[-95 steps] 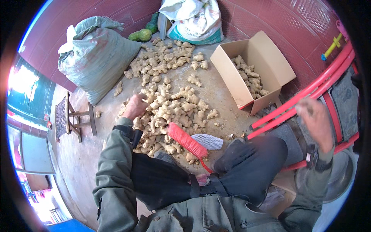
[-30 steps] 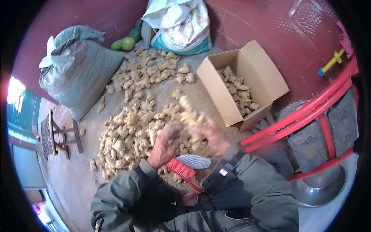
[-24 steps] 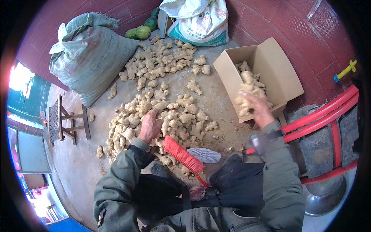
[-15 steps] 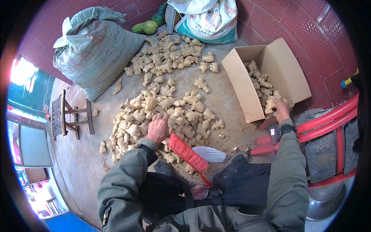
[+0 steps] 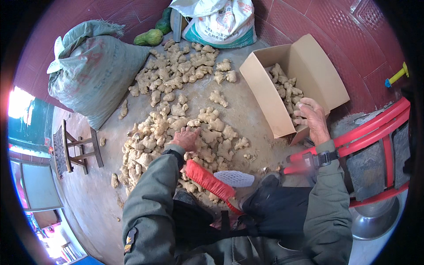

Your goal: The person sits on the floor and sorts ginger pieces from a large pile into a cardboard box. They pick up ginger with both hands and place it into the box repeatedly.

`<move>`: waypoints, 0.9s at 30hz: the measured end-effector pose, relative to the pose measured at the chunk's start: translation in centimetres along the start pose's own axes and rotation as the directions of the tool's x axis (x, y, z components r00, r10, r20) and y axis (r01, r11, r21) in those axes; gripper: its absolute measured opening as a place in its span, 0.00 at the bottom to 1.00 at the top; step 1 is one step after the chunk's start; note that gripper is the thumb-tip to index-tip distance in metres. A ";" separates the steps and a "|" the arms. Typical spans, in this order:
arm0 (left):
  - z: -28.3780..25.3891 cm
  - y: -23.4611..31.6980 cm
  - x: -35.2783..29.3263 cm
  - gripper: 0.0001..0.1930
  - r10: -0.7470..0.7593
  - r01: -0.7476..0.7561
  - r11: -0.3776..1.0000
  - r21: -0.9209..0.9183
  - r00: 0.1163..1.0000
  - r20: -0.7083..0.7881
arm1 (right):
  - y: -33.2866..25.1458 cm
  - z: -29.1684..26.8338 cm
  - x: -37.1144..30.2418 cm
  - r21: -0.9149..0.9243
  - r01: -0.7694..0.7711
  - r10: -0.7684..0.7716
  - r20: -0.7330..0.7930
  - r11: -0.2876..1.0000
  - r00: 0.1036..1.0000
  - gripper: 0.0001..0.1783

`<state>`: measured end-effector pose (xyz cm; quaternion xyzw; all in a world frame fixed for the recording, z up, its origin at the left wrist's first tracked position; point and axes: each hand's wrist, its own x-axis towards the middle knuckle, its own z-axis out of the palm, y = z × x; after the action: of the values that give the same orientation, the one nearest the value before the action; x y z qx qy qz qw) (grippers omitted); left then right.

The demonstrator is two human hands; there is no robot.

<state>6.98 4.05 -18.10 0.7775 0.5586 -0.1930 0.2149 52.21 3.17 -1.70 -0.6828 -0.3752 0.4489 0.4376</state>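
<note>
Knobbly tan ginger roots [image 5: 176, 128] are lying heaped on the grey concrete floor [image 5: 247, 115] at the frame's centre. Left hand [image 5: 185, 139] is resting on the heap, fingers spread. Right hand [image 5: 311, 119] is hanging over the open cardboard box [image 5: 318, 75] at upper right, fingers curled around a pale ginger piece [image 5: 300, 106]. Red bristle brush [image 5: 207, 181] is lying below.

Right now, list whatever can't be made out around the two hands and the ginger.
- Left hand: palm down on the ginger pile, so whether it grips a piece is hidden.
- Right hand: fingers curl at the cardboard box; any ginger inside them is hidden.
- Box bottom: covered by ginger and the near wall.
- Red brush: handle end hidden by dark clothing.
</note>
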 end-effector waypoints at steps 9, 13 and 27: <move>1.4 -1.7 -1.6 0.40 0.115 -0.135 0.982 -0.130 0.983 -0.145 | -0.9 4.8 -2.0 -0.052 0.063 -0.050 0.227 0.997 0.973 0.16; -0.9 -2.2 -2.6 0.41 0.025 -0.160 0.911 -0.379 0.941 -0.338 | -0.4 6.6 -3.8 -0.177 0.065 0.012 0.405 0.982 0.914 0.26; -7.9 12.9 -5.3 0.34 0.046 -0.307 0.547 -0.779 0.940 -0.338 | 6.3 12.1 -8.6 0.306 -0.173 -0.023 0.545 0.936 0.838 0.59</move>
<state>18.14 0.62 -7.14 0.6589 0.5258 0.2232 0.4894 38.83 -3.57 -7.75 -0.4556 -0.3715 0.6986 0.4079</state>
